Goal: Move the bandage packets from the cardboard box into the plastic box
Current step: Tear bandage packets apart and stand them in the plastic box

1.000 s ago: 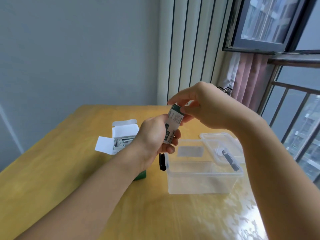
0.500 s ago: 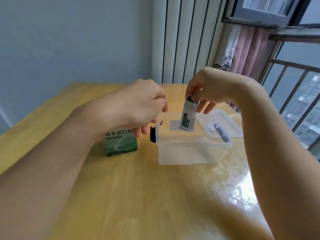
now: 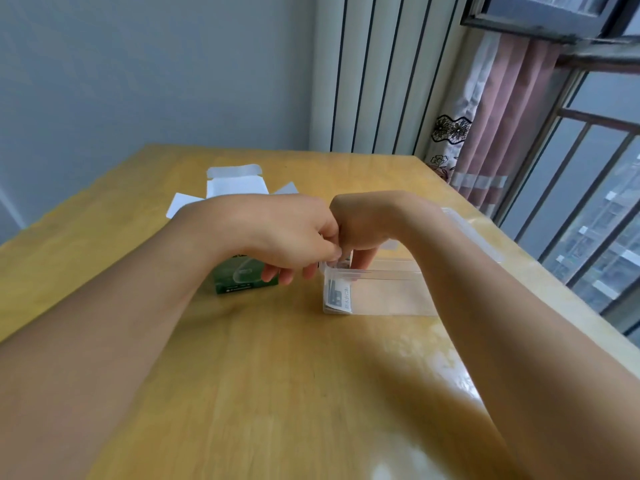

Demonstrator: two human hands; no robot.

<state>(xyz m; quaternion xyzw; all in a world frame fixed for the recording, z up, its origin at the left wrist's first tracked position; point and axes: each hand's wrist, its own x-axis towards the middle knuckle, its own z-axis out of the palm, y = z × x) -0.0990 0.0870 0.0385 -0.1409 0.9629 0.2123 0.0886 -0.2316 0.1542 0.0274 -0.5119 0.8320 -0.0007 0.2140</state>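
**Packet in plastic box, left end**

Bandage packet stands upright inside the plastic box, against its left wall, directly below the right hand. Right fingers reach down over the rim onto the packet top; grip itself hidden, cannot tell. Left hand loosely curled, holding nothing visible, just beside the right, above the green cardboard box with flaps open. All on the wooden table.

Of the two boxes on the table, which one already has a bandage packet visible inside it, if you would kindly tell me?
The clear plastic box, on the right. A bandage packet shows through its left wall. The green cardboard box has white flaps open, but its contents are hidden.
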